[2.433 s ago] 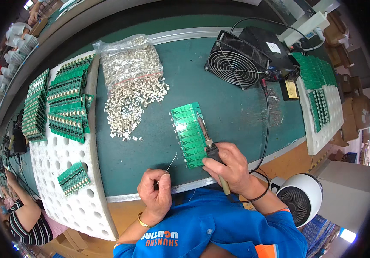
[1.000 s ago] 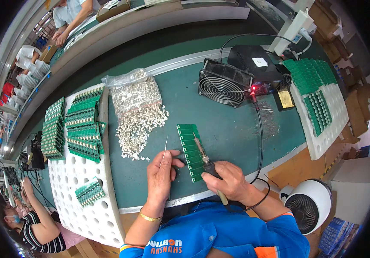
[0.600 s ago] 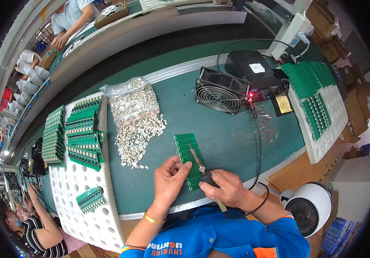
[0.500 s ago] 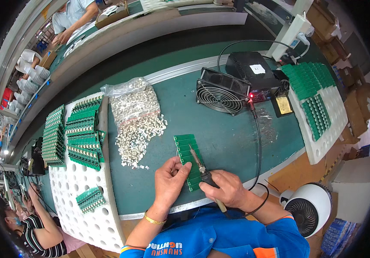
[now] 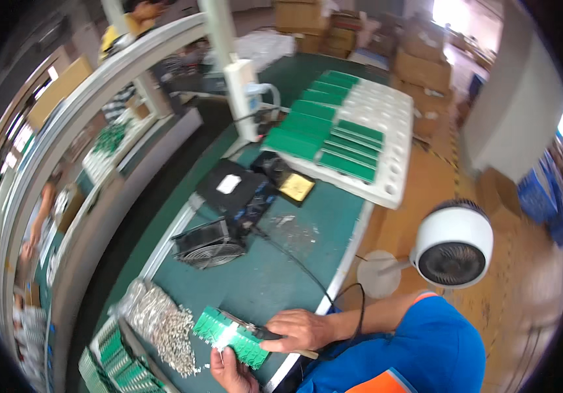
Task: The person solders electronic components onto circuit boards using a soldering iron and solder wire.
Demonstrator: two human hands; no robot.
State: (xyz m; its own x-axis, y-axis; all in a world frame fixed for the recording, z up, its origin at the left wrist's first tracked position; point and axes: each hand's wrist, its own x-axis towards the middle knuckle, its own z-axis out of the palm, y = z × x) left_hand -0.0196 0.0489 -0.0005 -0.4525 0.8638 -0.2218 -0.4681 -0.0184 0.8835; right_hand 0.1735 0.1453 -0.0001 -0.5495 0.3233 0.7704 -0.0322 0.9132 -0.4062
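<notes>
A green circuit board panel [image 5: 250, 348] lies slanted on the bench, with bright glare across its middle. My right hand [image 5: 302, 329] is closed around the handle of a soldering iron [image 5: 266, 333], whose metal shaft reaches over the board toward its far side. At the board's near edge is my left hand [image 5: 234, 374], thumb and finger pinched together; what they grip is too blurred to make out. Just left of the board, small white connectors [image 5: 175, 340] spill from a clear plastic bag [image 5: 144, 304].
A black soldering station [image 5: 229, 190], a yellow sponge [image 5: 296, 188] and a black fan [image 5: 209, 245] stand beyond my hands. White foam [image 5: 396, 141] carries green boards [image 5: 311, 121]. More boards [image 5: 116, 357] sit lower left. The iron's cable [image 5: 298, 262] crosses the bench. A white fan [image 5: 455, 245] stands right.
The view has swung right, so the bench and both hands sit lower in it. My right hand still holds the soldering iron over the board; my left remains at its edge.
</notes>
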